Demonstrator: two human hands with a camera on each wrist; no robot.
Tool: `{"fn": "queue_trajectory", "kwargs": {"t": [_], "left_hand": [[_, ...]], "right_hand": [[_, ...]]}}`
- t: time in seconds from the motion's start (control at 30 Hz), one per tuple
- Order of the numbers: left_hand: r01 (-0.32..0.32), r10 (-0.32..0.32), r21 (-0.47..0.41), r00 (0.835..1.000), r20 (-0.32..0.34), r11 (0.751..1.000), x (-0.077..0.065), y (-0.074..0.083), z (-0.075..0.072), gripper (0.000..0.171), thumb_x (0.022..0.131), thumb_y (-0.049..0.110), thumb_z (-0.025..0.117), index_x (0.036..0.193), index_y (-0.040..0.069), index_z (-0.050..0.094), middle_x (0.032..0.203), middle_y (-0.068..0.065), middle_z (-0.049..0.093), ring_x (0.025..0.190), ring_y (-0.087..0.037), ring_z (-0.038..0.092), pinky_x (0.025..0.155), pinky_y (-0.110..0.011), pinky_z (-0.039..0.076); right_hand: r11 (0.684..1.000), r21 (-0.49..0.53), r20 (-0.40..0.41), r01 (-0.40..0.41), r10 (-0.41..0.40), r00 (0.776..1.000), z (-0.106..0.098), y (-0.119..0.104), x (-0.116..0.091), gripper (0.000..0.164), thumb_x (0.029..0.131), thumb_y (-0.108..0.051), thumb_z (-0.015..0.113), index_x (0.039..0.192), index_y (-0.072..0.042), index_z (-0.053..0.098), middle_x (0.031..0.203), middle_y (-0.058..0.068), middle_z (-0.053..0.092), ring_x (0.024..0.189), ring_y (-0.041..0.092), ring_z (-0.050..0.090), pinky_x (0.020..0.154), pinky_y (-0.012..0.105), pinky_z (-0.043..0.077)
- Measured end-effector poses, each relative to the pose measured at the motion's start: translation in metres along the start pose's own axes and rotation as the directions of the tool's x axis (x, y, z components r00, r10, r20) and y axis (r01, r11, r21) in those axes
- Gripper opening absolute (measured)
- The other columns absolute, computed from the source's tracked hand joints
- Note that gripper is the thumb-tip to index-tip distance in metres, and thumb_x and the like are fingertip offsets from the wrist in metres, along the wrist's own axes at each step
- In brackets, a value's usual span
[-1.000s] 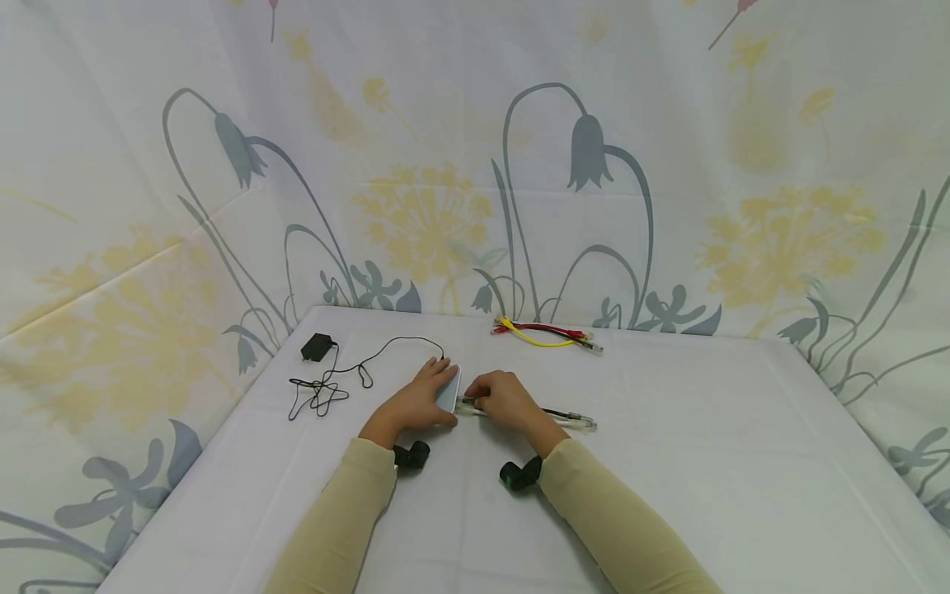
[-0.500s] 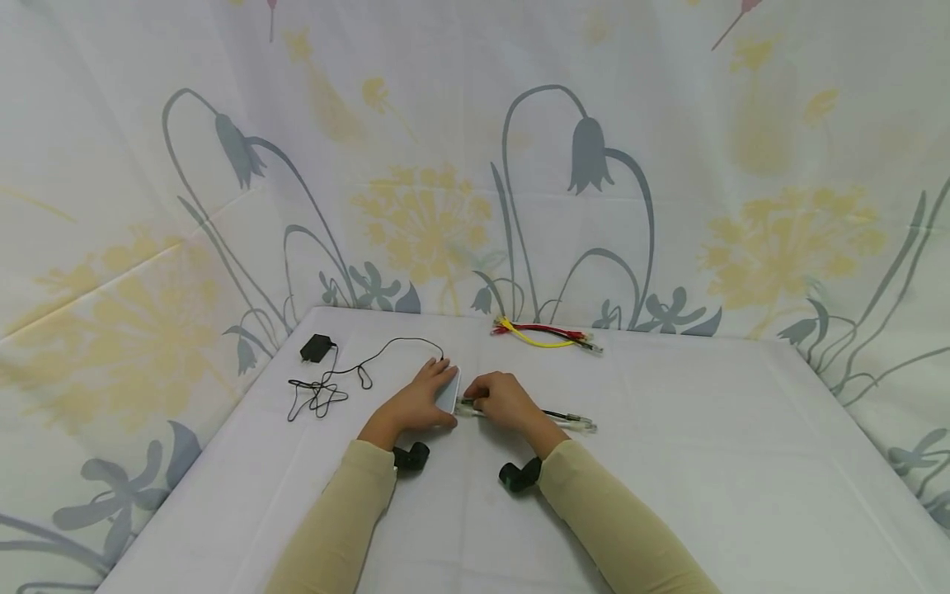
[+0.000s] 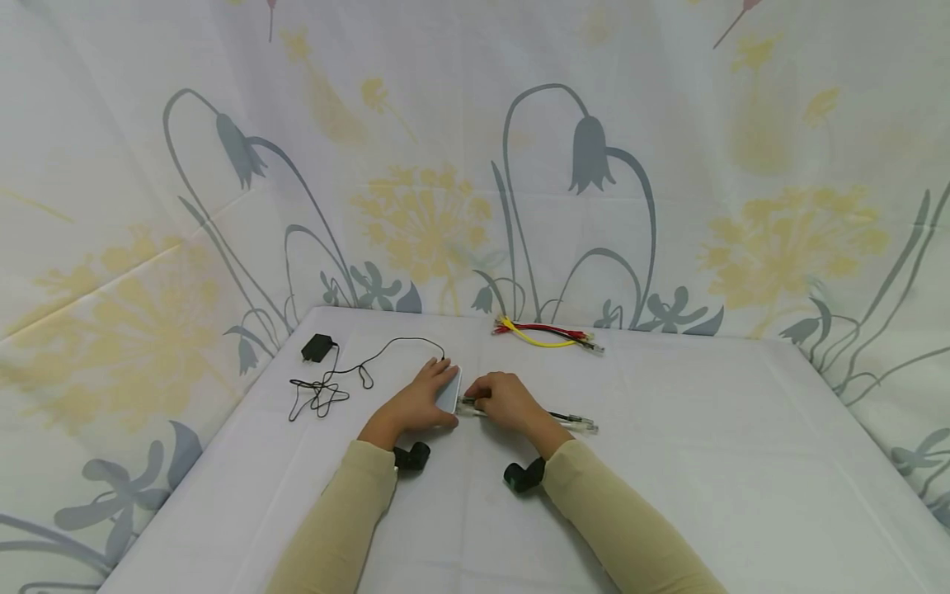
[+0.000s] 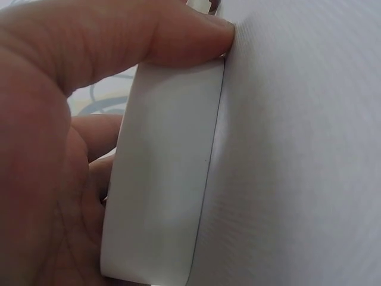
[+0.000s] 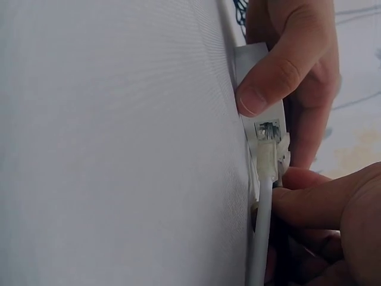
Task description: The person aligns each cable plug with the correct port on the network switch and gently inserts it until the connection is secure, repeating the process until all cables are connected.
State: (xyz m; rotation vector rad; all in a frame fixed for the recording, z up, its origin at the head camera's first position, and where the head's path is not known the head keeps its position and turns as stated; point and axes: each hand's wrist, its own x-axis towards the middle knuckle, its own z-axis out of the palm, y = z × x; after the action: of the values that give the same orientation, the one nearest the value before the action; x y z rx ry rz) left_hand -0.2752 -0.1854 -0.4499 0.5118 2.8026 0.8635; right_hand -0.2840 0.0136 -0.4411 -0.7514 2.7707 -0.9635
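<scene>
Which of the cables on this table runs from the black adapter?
The thin, tangled black cord, leading toward the left hand. The far bundle of cables and the black-and-white pair by the right hand show no adapter.

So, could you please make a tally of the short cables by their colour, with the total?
Yellow cable: 1
Red cable: 1
Black cables: 2 (one at the right hand, one at the back)
White cable: 1
Total: 5 that I can make out; the back ones overlap.
</scene>
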Motion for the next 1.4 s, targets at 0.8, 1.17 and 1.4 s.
{"fn": "queue_trajectory", "kwargs": {"t": [0.8,1.17,1.4], "left_hand": [[0.002,-0.002,-0.005,1.0,-0.01,1.0,0.0,-0.001,-0.001,0.09,0.074,0.026,0.078,0.152,0.014,0.034,0.162,-0.006,0.021,0.152,-0.029,0.005,0.119,-0.051,0.021],[0.009,-0.009,-0.016,1.0,-0.01,1.0,-0.001,0.0,0.0,0.09,0.075,0.026,0.077,0.152,0.014,0.033,0.163,-0.005,0.02,0.152,-0.028,0.004,0.118,-0.051,0.022],[0.009,-0.009,-0.016,1.0,-0.006,1.0,0.0,-0.001,0.002,0.09,0.074,0.026,0.077,0.152,0.015,0.033,0.163,-0.005,0.02,0.152,-0.028,0.004,0.118,-0.051,0.022]], "right_hand": [[0.994,-0.087,0.093,0.066,-0.057,0.994,-0.01,0.0,0.008,0.02,0.091,-0.006,0.06,0.104,-0.012,0.074,0.096,0.001,0.071,0.093,0.016,0.063,0.088,0.037,0.05],[0.99,-0.12,0.115,0.069,-0.055,0.992,-0.025,0.001,0.017,0.018,0.093,-0.01,0.06,0.104,-0.012,0.073,0.099,0.0,0.072,0.093,0.014,0.063,0.088,0.036,0.051],[0.992,-0.125,0.08,0.016,-0.006,0.997,-0.034,0.009,0.027,0.019,0.093,-0.012,0.06,0.106,-0.01,0.073,0.1,0.002,0.072,0.092,0.015,0.062,0.089,0.036,0.052]]}}
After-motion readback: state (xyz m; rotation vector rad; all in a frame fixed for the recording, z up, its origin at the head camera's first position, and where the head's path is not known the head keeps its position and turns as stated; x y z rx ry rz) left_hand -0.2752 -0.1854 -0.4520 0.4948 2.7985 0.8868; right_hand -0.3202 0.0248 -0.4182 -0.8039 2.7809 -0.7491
